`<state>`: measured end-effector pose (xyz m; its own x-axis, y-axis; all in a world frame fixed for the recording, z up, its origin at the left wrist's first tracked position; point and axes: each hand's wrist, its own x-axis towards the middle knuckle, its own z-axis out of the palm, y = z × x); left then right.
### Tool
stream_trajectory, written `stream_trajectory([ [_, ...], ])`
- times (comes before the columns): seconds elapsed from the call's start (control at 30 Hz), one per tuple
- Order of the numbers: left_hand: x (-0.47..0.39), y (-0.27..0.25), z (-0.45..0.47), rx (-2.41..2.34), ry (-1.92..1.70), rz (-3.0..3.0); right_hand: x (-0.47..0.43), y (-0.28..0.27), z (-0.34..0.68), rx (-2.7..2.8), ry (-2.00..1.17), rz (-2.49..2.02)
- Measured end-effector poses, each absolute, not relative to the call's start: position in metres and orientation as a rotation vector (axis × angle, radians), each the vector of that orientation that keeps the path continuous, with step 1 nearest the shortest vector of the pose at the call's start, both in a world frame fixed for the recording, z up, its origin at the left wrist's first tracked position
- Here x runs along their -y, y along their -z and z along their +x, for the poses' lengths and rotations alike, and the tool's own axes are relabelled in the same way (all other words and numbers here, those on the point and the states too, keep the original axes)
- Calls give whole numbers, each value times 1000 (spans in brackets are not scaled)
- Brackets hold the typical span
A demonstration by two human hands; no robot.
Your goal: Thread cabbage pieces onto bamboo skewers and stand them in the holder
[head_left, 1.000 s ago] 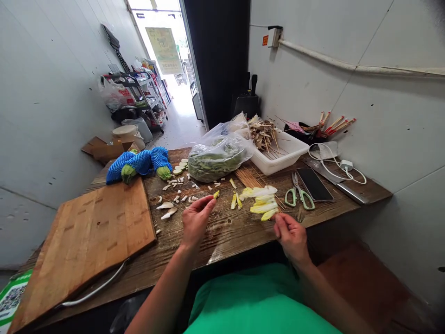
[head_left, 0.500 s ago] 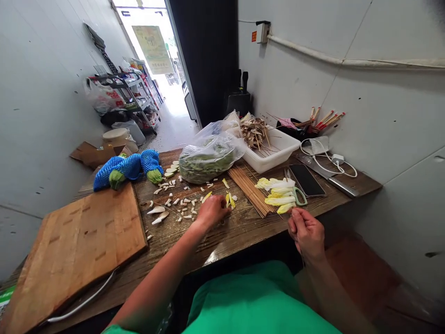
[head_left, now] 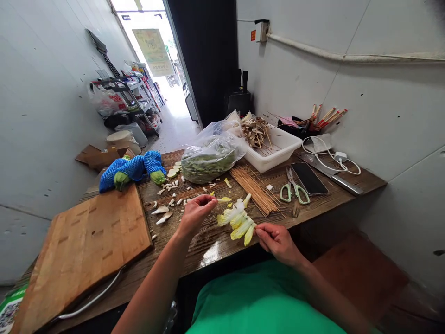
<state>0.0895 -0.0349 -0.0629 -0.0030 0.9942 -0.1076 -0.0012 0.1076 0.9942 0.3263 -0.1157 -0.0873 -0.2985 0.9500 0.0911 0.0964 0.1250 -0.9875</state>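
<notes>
The left hand [head_left: 195, 215] has risen from the worktop [head_left: 205, 239], fingers pinching a yellow leaf [head_left: 224, 200]; the right hand [head_left: 277, 241] has swung left, fingers pinching the leaf row's [head_left: 239, 221] right end, bringing both close together near mid-worktop

Yellow-and-white leaves [head_left: 239, 220], blue mesh netting [head_left: 134, 167], green-handled scissors [head_left: 292, 182]

Doorway [head_left: 176, 88]: so bright that outside looks washed out
Floor by the door [head_left: 174, 111]: shiny with that light
Table [head_left: 210, 255]: white shine near the front edge, dark shadow under it
Black panel [head_left: 205, 55]: very dark
Left hand [head_left: 195, 214] and right hand [head_left: 277, 242]: pretty clear
Left wall [head_left: 41, 93]: looks stretched and leaning
Top right corner: dark, blurry smudge
</notes>
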Motion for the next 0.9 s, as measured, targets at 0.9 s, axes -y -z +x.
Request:
stream_trajectory([
  [0.9,59,47,103,-1005,-855,638,123,102,313,1546,-1391,-1061],
])
